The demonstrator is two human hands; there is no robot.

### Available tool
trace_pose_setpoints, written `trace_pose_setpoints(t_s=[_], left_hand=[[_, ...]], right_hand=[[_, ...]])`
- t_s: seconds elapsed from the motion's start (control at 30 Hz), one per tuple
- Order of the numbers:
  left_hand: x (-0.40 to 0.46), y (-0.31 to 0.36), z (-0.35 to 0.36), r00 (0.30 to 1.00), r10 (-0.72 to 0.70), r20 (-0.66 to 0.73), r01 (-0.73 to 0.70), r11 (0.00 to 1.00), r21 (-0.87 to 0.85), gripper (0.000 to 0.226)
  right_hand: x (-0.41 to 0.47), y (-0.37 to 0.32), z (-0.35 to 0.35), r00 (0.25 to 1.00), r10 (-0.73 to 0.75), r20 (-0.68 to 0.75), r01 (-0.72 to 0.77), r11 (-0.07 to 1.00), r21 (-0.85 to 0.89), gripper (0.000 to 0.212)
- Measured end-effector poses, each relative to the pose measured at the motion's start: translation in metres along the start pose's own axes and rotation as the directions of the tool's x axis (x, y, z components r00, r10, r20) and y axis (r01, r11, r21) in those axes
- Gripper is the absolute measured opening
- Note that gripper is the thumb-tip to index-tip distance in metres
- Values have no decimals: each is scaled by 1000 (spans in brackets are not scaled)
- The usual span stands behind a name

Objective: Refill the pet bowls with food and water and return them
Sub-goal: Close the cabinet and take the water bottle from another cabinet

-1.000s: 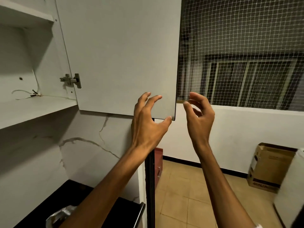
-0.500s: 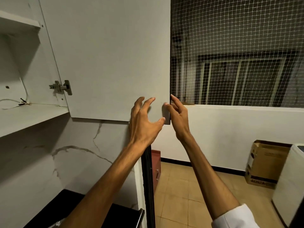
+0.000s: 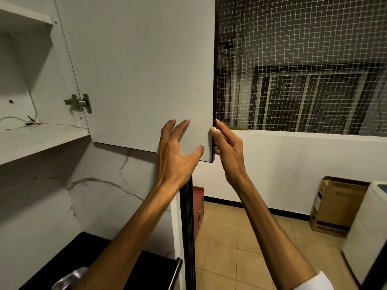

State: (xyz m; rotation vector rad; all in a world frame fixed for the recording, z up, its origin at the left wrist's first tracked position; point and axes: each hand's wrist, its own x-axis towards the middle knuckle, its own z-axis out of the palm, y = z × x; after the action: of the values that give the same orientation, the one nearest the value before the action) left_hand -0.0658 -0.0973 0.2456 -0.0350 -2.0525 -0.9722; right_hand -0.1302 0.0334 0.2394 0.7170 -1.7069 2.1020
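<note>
The white cabinet door (image 3: 136,70) of an upper wall cabinet stands swung open. My right hand (image 3: 227,145) grips its free edge near the lower corner, thumb on the inner face and fingers behind the edge. My left hand (image 3: 178,153) is spread in front of the door's inner face near that corner, fingers loosely bent, holding nothing. No pet bowl is in view. A crinkled shiny bag (image 3: 69,278) peeks out at the bottom, on the black counter (image 3: 146,266), partly behind my left forearm.
The cabinet's shelf (image 3: 41,139) at left holds only a loose wire (image 3: 18,122). A marble-patterned wall runs below it. To the right lie a tiled floor, a cardboard box (image 3: 335,208), a white appliance (image 3: 368,231) and a netted window (image 3: 303,65).
My right hand moved left from free air and took hold of the door's edge. My left hand drew closer to the door's lower corner.
</note>
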Motion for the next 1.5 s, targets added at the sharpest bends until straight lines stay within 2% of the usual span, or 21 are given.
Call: trace_pose_setpoints(t_s=[0.1,0.23,0.6,0.7,0.8,1.13,1.5], left_hand=[[-9,-3,-6,1000,8,-26,-10,999,-50,74],[-21,-5,-15,999,14,-52,-20,993,-115,72],[-51,9,-63,998,-16,-63,0,972,-237,69],[-57,7,-77,998,-22,-64,5,966,-258,67],[-64,4,-89,997,-19,-73,-1,964,-267,66],[-86,-1,-134,996,-43,-75,15,940,-340,56],[-107,-14,-182,988,-130,-84,84,905,-416,46]], right_hand=[[-11,-7,2,999,-31,23,32,999,-25,31],[-23,-14,7,994,-97,49,98,995,-16,32],[-49,-30,28,975,-200,100,199,980,25,54],[-56,-34,34,966,-225,130,218,974,64,47],[-64,-42,42,950,-261,169,243,963,118,41],[-87,-58,77,908,-334,253,276,931,238,46],[-104,-63,120,810,-417,411,289,895,339,52]])
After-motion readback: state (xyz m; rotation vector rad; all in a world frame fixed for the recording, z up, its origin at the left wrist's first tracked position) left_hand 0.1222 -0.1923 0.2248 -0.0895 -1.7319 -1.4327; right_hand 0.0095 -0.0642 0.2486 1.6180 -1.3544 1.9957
